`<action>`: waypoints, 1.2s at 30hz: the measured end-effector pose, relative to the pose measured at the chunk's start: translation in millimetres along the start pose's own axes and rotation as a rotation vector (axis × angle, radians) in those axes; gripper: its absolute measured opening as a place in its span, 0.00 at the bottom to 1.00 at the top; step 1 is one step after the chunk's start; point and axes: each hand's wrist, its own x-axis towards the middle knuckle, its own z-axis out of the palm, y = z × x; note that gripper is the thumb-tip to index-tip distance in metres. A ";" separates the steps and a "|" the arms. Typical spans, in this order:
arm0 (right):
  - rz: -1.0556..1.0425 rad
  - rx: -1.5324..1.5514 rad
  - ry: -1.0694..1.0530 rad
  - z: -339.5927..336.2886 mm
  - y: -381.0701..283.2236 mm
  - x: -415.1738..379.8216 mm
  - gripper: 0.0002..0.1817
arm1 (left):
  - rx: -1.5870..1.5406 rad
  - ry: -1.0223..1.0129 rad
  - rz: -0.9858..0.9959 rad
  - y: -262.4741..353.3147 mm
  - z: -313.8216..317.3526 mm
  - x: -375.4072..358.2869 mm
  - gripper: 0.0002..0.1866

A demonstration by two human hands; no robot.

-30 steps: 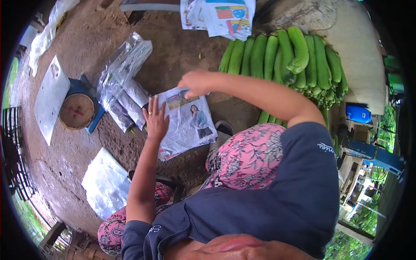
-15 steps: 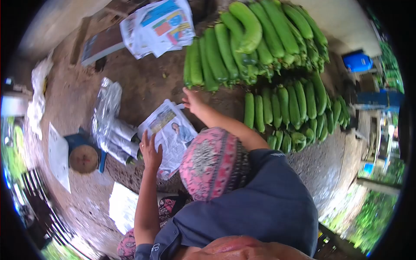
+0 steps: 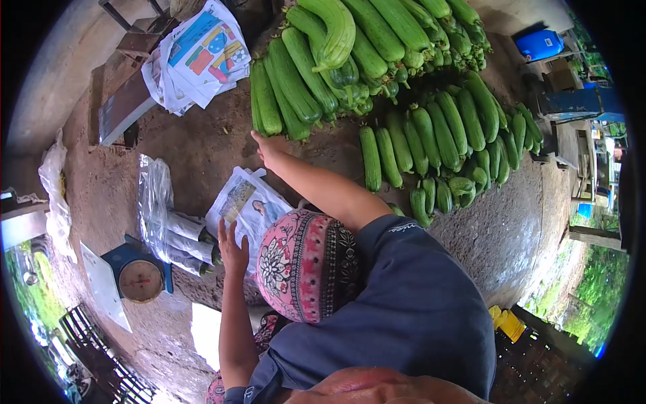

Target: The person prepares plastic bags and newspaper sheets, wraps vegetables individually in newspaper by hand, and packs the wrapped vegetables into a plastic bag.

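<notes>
My left hand point(image 3: 233, 250) is open, fingers spread, over the left edge of a printed newspaper sheet point(image 3: 241, 190) on the ground. Stretched forward, my right hand point(image 3: 270, 149) has its fingers extended and holds nothing. Its fingertips are right at the lower ends of the leftmost gourds in a large heap of long green gourds point(image 3: 296, 91). A pink patterned cloth over my knee point(image 3: 286, 259) hides the lower right part of the sheet. Left of the sheet lie several paper-wrapped gourds point(image 3: 192, 242), partly under clear plastic bags point(image 3: 153, 202).
A stack of printed paper point(image 3: 202, 60) lies at the upper left beside a wooden board point(image 3: 128, 111). Smaller green gourds point(image 3: 420, 138) lie in rows on the right. A blue dial scale point(image 3: 142, 279) stands at the left. A blue drum point(image 3: 540, 44) is at the far right.
The head view has turned, so the gourds and papers appear further left and the scale shows more fully. My right hand stays near the gourd ends; my left stays over the sheet.
</notes>
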 end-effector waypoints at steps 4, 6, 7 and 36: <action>-0.064 0.056 0.042 8.6 20.1 20.1 0.25 | 0.036 -0.027 -0.020 8.7 -4.0 5.5 0.27; -0.084 0.171 -0.025 7.2 25.7 21.8 0.26 | 0.024 -0.008 -0.027 5.6 -1.8 7.9 0.26; -0.015 0.185 -0.134 3.6 32.2 34.5 0.26 | 0.008 -0.003 -0.026 3.3 -0.8 10.0 0.26; -0.054 0.002 -0.457 -72.2 48.9 -52.8 0.16 | -0.266 0.063 -0.131 1.9 7.5 44.2 0.23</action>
